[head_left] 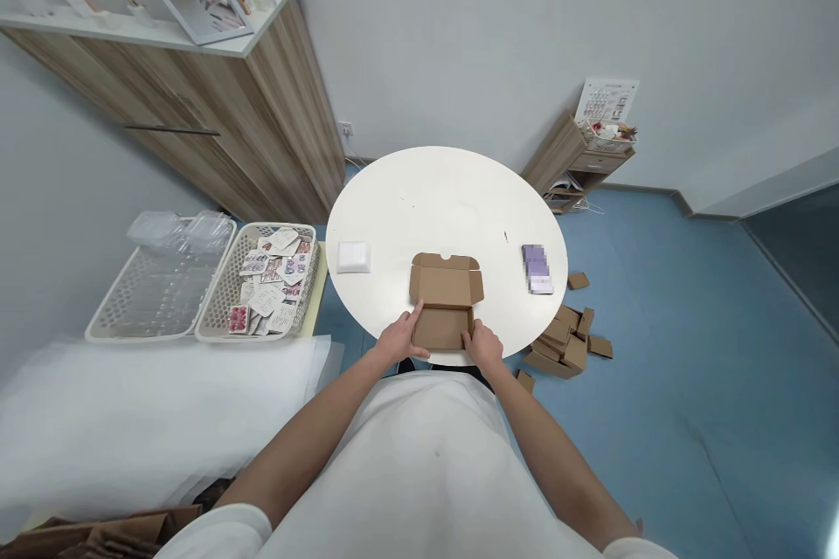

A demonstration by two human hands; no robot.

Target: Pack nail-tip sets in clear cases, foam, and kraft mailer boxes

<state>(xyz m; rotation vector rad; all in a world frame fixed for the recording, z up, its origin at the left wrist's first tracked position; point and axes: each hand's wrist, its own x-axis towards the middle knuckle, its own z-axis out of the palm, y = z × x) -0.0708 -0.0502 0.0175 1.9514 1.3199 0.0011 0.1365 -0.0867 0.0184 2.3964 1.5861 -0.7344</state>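
Observation:
A brown cardboard mailer box [443, 327] sits near the front edge of the round white table [446, 192], its lid folded back away from me and nothing visible inside. My left hand [398, 339] grips the box's left wall, thumb along the side. On the opposite wall, my right hand [483, 344] holds with its thumb over the rim. Left of the box lies a white packet [354, 257]. Over on the right is a purple stack, blurred in the picture [537, 269].
To the left, one basket [223, 314] holds many printed cards, another [105, 314] clear plastic trays. White sheeting [163, 419] lies below them. Cardboard boxes [564, 341] are piled on the floor at right. A wood cabinet [275, 105] and small shelf [557, 148] stand by the wall.

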